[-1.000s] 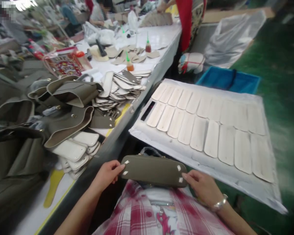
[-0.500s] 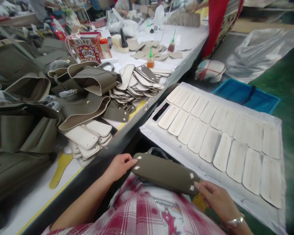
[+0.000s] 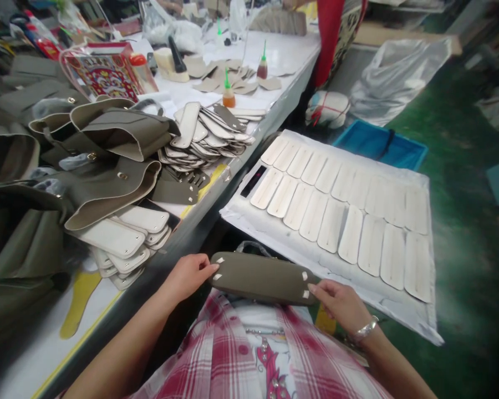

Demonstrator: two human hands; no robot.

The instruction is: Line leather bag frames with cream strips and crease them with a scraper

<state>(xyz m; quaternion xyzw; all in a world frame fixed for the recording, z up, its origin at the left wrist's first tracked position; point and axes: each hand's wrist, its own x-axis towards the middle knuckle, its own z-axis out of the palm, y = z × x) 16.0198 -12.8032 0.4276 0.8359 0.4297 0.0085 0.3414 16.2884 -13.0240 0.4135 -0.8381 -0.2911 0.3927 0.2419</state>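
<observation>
An olive-green handbag (image 3: 260, 277) is held in front of my body, with its long, round-ended base facing up towards me. Small white patches sit near the corners of that base. My left hand (image 3: 191, 277) pinches its left end between thumb and fingers. At the opposite end, my right hand (image 3: 336, 302) grips the edge close to the white patches. A plastic-wrapped loop, like a handle, shows behind the far edge. The rest of the bag, below the base, is mostly hidden.
At right, a white-covered board (image 3: 249, 219) bears rows of pale, round-ended panels (image 3: 349, 233). On the left table lie olive bags (image 3: 112, 188), stacked white panels (image 3: 120, 238) and a yellow strip (image 3: 79, 302). Glue bottles (image 3: 228, 100) stand farther back. A blue bin (image 3: 382, 145) lies beyond the board.
The view has swung right, so the surroundings sit farther left in it. The bag's base is more level, its right end raised a little. Both hands keep their hold on its ends.
</observation>
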